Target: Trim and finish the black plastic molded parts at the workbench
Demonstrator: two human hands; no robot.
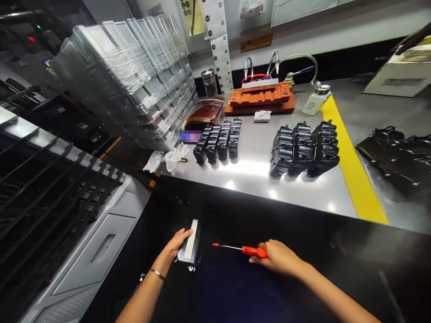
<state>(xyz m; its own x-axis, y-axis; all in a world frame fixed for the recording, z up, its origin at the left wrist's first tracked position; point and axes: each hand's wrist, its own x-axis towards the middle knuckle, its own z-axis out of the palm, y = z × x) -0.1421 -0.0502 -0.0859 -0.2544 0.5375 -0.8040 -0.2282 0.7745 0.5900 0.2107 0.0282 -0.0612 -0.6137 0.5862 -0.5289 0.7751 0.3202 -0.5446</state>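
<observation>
Hands at the bench edge with driver and part

Two hands were seen below the front edge of the bench. A small flat part (189, 246), grey on top with a dark frame, was gripped along its near side by the left hand (175, 248), fingers curled over it. One screwdriver (239, 249) with an orange-red handle was enclosed in the right hand (276, 257), the thin shaft pointed left toward the part but kept apart from it.

On the steel bench (256, 172) two groups of black moulded parts were set out: a smaller group (218, 141) in about four rows, and a larger group (305, 148) in three rows. One orange fixture (261, 96) was placed behind them, with one glass jar (209, 82) to its left and one small white bottle (313, 102) to its right. A tall tilted stack of clear trays (134, 76) was held at the left end, with white gloves (168, 159) beside it.

A yellow stripe (350, 166) was run across the bench from back to front. A dark slotted rack (50, 188) bounded the left side. Open steel was left between the two black groups and along the front edge.
</observation>
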